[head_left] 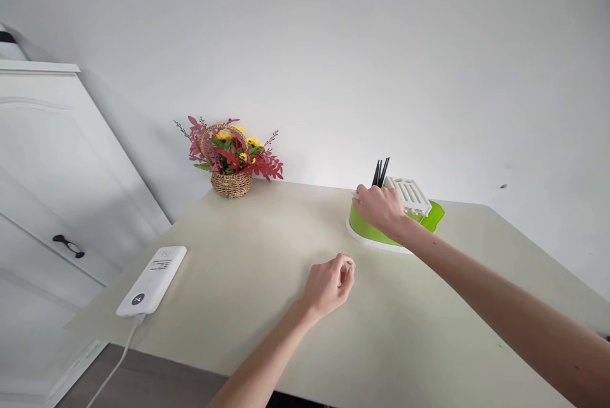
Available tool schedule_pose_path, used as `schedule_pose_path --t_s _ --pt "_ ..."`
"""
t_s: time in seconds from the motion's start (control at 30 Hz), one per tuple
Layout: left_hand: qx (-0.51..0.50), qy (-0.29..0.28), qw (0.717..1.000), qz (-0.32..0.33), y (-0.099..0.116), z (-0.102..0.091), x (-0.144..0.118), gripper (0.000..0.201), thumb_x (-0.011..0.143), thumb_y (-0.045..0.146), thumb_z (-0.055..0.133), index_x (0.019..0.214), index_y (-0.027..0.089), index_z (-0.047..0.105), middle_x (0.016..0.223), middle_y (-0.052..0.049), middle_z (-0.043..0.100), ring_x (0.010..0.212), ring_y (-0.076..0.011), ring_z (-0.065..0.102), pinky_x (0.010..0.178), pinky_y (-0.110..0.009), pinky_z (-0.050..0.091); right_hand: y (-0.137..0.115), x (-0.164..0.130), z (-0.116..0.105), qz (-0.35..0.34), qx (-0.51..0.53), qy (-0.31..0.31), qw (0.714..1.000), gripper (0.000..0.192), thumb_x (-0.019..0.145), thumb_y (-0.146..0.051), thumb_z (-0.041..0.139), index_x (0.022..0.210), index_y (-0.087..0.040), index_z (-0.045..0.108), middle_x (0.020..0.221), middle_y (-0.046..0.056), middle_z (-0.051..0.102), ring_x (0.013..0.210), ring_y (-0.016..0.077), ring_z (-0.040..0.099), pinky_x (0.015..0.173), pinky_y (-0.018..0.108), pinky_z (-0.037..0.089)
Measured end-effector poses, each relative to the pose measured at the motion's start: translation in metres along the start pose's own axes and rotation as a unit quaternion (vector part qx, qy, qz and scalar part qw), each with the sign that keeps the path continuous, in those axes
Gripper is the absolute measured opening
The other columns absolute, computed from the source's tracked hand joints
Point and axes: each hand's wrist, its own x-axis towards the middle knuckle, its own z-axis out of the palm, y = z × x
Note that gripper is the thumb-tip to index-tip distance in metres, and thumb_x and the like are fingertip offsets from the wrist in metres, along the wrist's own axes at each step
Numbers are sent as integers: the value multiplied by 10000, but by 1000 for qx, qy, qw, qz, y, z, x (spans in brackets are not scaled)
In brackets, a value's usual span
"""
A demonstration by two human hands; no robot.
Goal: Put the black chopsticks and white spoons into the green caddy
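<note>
Toward the back right of the table is a green and white utensil holder (376, 236), with a white slotted rack (410, 195) on top. Several black chopsticks (380, 173) stand upright at its back. My right hand (381, 208) reaches over the holder's left part, fingers bent down at its top. A small white bit shows beside the fingertips; what they grip is hidden by the hand. My left hand (328, 282) rests just above or on the table in front of the holder, its fingers curled into a loose fist with nothing visible in them.
A woven basket of artificial flowers (232, 184) stands against the wall at the back left. On the table's left lies a white power bank (152, 281) with a white cable (117, 363) running off the edge. A white cabinet (61, 173) stands left. A green piece (433, 216) juts from the holder's right.
</note>
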Motion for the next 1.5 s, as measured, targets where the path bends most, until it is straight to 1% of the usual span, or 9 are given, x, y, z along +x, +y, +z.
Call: schedule_pose_path --t_s 0.23,0.33,0.47,0.6,0.73,0.9,1.07,1.2,1.5 --pt "0 5 1000 13 -1 -1 0 215 1021 334 435 1103 237 608 715 35 668 511 -114 531 577 -251 386 4 -9 -5 -14 14 16 1000 231 975 -258 489 1070 -146 667 812 135 740 716 272 697 661 358 432" --pt "2 3 1000 9 -2 -1 0 213 1021 338 433 1104 244 606 719 35 669 514 -117 539 587 -251 393 12 -26 -11 -50 25 44 997 313 965 -265 530 1251 -159 599 1069 148 747 981 297 701 836 400 484" --pt "4 4 1000 8 -2 -3 -1 210 1022 336 431 1104 244 602 733 31 675 525 -120 547 592 -254 394 36 -61 -6 -104 67 184 975 465 965 -244 516 1424 -186 468 1474 193 529 1392 344 468 1094 499 404" --pt "2 11 1000 11 -1 -3 -2 207 1024 333 427 1095 243 600 731 34 670 534 -121 546 594 -255 396 66 -111 25 -30 160 278 947 592 967 -333 510 1523 -234 334 1489 214 441 1314 374 531 989 534 509" --pt "-2 4 1000 2 0 -4 -3 210 1021 342 433 1089 241 604 724 39 658 530 -117 533 598 -250 404 94 -146 76 15 149 228 962 649 971 -366 489 1569 -242 270 1468 196 478 1321 381 530 1035 552 496" --pt "-8 9 1000 -19 2 -7 -3 228 1019 355 432 1070 233 618 720 34 640 546 -118 521 606 -246 416 108 -141 121 -11 80 170 982 602 1023 -402 389 1559 -146 292 1500 246 491 1454 377 416 1107 546 449" --pt "-21 20 998 -50 6 -11 -1 254 1008 402 454 1029 225 635 693 35 618 537 -118 513 570 -237 406 106 -130 124 6 25 152 988 547 1045 -446 332 1443 -105 487 1407 261 595 1423 370 465 1078 545 461" --pt "-30 25 997 -64 6 -11 1 284 1005 441 459 1022 221 639 696 33 605 526 -117 502 551 -233 396 119 -128 127 14 -2 151 988 547 1049 -419 295 1430 -97 518 1421 272 587 1418 371 469 1027 563 487" --pt "-52 23 995 -84 5 -7 4 283 1006 451 477 1004 219 637 650 42 518 539 -122 453 543 -234 370 200 -131 146 54 2 82 995 600 1048 -453 237 1410 -55 503 1459 279 527 1432 371 434 809 476 622"
